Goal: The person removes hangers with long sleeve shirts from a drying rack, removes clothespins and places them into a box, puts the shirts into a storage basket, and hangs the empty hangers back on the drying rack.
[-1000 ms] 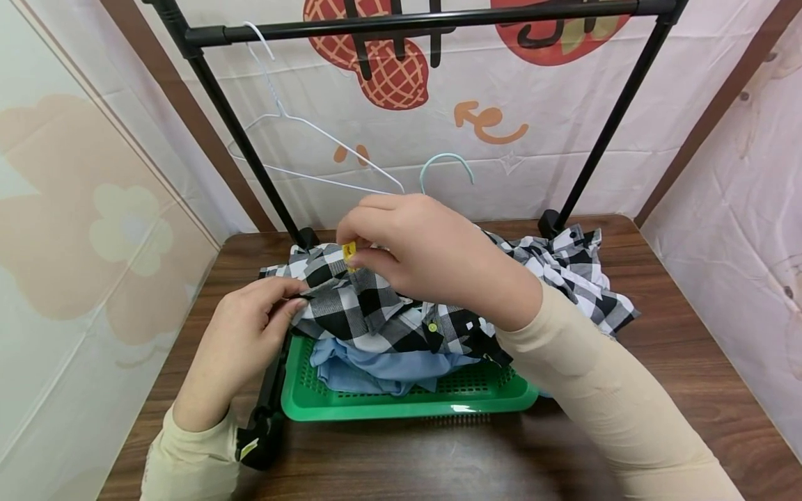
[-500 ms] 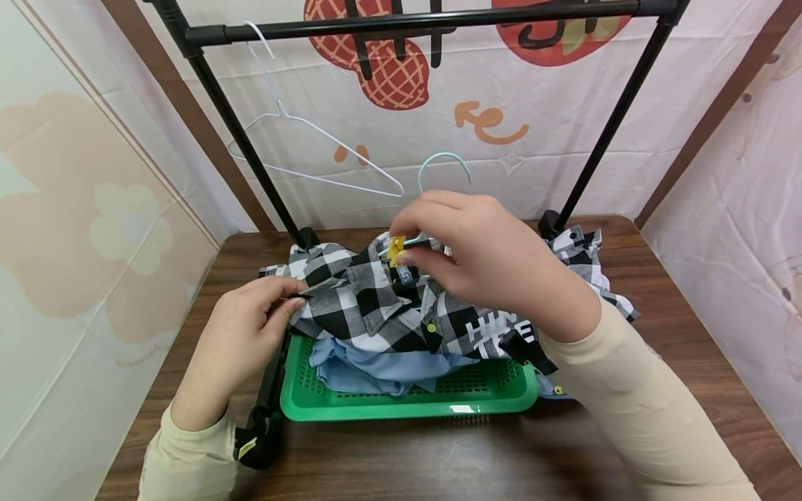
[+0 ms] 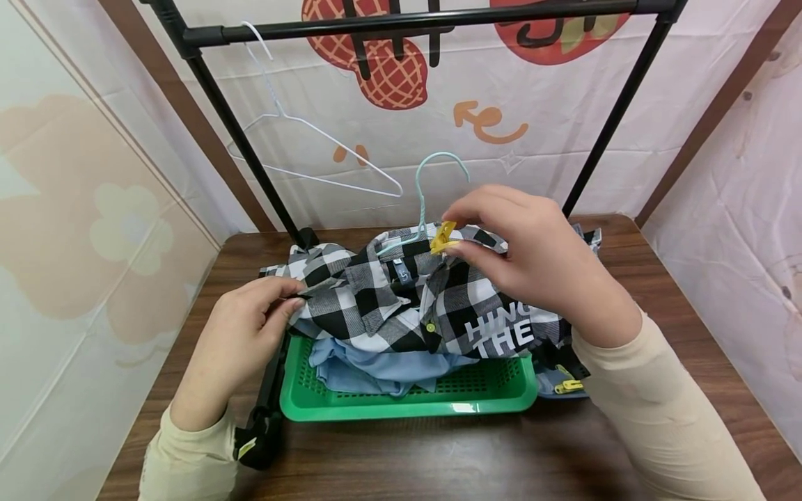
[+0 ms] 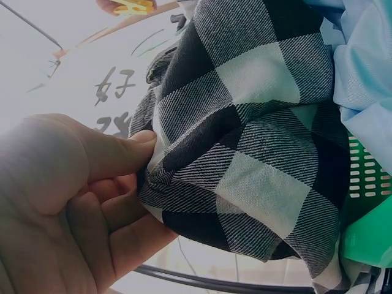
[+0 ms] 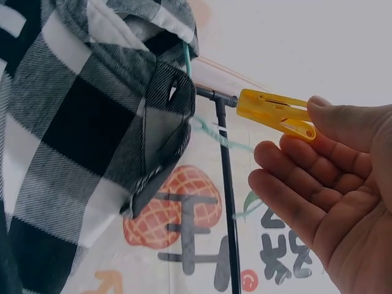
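A black-and-white checked shirt (image 3: 382,292) lies over the green basket, with a light-blue hanger (image 3: 421,202) inside its collar and the hook standing up. My left hand (image 3: 250,334) pinches the shirt's left shoulder between thumb and fingers, as the left wrist view (image 4: 245,135) also shows. Between thumb and fingertips, my right hand (image 3: 539,257) holds a yellow clothespin (image 5: 275,113) by its handle ends. In the head view the clothespin is over the right part of the collar; the right wrist view shows it apart from the cloth.
Blue cloth (image 3: 382,369) lies in the green basket (image 3: 407,410) under the shirt. More yellow clothespins (image 3: 569,386) are in a blue container at the right. A white hanger (image 3: 326,142) hangs on the black rack (image 3: 426,21) behind.
My right hand has moved rightward with the clothespin, from the shirt's left shoulder past the collar, uncovering the hanger and collar. The left hand keeps its hold in place.
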Demonstrator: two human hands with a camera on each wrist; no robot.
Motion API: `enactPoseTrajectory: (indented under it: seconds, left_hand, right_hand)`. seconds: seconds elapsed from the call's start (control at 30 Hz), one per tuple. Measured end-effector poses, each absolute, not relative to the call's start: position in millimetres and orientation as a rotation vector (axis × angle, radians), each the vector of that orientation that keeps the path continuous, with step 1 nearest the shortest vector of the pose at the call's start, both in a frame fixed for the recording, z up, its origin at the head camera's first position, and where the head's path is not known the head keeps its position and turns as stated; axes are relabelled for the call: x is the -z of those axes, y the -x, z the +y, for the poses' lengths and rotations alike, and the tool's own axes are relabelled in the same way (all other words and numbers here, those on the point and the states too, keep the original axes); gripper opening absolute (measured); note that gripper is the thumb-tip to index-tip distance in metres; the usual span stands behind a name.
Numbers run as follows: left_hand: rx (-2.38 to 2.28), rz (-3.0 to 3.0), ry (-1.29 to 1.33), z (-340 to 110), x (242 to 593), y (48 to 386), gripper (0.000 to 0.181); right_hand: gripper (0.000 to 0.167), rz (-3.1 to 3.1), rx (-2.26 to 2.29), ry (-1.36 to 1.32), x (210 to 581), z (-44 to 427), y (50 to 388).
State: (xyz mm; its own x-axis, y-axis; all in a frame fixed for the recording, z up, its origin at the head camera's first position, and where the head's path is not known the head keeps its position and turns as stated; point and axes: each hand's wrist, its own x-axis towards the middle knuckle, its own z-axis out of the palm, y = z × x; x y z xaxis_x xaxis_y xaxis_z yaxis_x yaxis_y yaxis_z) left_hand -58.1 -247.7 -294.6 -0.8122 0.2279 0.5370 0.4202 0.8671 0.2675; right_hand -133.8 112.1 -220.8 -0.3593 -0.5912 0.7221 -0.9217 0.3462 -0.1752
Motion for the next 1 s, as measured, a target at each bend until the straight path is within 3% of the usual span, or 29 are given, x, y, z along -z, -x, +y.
enactPoseTrajectory:
  seconds: [1.0]
  left_hand:
    - [0.499,-2.538,0.471,-249,296,60,0.017]
  right_hand:
    - [0.040,-2.154,-0.843,-1.045,253,188,132]
